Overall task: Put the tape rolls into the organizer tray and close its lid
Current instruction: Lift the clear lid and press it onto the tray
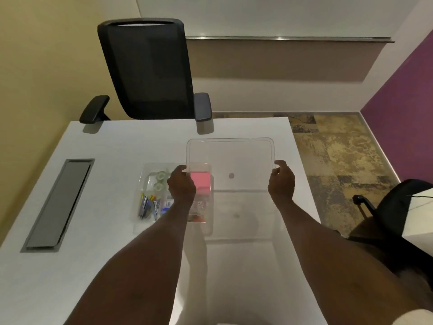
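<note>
Above the table point(98, 231), clear lid point(230, 156) gripped at its side edges, left hand point(181, 184) and right hand point(281, 181) both closed on it. Held right of the tray point(140, 195), only partly overlapping; tape rolls point(160, 181) seen inside.

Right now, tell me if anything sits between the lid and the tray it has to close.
Nothing visible does. Both hands, left hand and right hand, hold the clear lid to the right of the organizer tray. The tape rolls lie low inside it.

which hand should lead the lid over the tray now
Left. The left hand grips the clear lid on the edge already overlapping the organizer tray; the right hand holds the far edge, away from it.
</note>
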`<state>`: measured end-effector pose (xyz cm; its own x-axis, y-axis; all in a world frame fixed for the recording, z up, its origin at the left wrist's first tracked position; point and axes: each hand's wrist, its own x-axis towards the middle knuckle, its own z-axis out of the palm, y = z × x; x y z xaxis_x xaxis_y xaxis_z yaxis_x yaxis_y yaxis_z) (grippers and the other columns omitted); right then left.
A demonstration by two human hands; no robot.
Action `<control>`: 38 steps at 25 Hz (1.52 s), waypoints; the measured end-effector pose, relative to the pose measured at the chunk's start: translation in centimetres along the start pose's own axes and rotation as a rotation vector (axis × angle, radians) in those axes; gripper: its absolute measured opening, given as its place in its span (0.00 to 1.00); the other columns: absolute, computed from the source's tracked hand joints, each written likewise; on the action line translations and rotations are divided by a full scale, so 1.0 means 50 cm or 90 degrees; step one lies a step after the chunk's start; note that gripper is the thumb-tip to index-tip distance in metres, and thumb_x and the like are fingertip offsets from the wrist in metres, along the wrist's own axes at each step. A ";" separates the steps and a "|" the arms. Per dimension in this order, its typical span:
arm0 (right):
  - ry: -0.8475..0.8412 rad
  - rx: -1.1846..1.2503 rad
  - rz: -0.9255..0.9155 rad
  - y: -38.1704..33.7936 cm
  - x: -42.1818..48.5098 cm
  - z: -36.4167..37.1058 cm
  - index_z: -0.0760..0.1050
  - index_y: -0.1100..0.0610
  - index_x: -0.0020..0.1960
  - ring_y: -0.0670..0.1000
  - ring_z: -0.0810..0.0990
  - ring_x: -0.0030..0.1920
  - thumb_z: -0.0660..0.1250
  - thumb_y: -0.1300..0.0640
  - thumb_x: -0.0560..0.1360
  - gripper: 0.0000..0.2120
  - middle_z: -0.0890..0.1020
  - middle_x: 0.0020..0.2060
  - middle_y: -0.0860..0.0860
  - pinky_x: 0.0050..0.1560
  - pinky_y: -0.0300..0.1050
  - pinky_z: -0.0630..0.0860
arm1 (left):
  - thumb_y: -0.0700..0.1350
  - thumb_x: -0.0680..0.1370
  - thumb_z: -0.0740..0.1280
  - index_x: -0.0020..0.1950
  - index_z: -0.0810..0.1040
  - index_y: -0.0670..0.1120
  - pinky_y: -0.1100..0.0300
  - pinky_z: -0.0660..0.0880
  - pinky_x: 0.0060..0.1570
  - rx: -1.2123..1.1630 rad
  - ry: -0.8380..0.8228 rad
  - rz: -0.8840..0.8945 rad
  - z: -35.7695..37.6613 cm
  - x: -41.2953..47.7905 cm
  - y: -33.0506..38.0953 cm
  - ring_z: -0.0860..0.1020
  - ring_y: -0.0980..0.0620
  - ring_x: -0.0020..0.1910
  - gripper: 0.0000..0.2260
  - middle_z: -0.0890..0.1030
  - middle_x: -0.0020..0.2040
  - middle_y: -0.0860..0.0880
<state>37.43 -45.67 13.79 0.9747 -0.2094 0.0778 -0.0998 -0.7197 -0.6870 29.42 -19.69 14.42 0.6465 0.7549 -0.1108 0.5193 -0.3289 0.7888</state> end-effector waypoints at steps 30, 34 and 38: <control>-0.121 0.389 0.149 -0.286 -0.157 0.142 0.83 0.71 0.47 0.58 0.86 0.40 0.77 0.54 0.75 0.18 0.87 0.41 0.63 0.40 0.42 0.81 | 0.31 0.74 0.74 0.47 0.83 0.35 0.46 0.79 0.60 -0.325 -0.217 -0.142 -0.419 0.264 -0.197 0.82 0.42 0.48 0.03 0.82 0.49 0.36; -0.184 0.283 0.169 -0.274 -0.154 0.165 0.79 0.71 0.50 0.60 0.85 0.40 0.80 0.64 0.71 0.15 0.85 0.41 0.67 0.47 0.51 0.84 | 0.30 0.72 0.76 0.54 0.80 0.34 0.50 0.80 0.61 -0.310 -0.207 -0.211 -0.396 0.277 -0.226 0.84 0.41 0.47 0.13 0.83 0.50 0.34; -0.236 0.201 0.179 -0.251 -0.163 0.192 0.82 0.71 0.50 0.57 0.83 0.39 0.79 0.67 0.71 0.11 0.85 0.42 0.67 0.56 0.56 0.83 | 0.32 0.71 0.77 0.60 0.82 0.33 0.47 0.81 0.61 -0.231 -0.206 -0.227 -0.370 0.277 -0.252 0.82 0.42 0.45 0.17 0.85 0.50 0.33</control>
<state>32.67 -28.58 14.85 0.9301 -0.0765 -0.3593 -0.3564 -0.4252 -0.8320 21.50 5.40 14.12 0.6342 0.5529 -0.5405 0.5487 0.1706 0.8184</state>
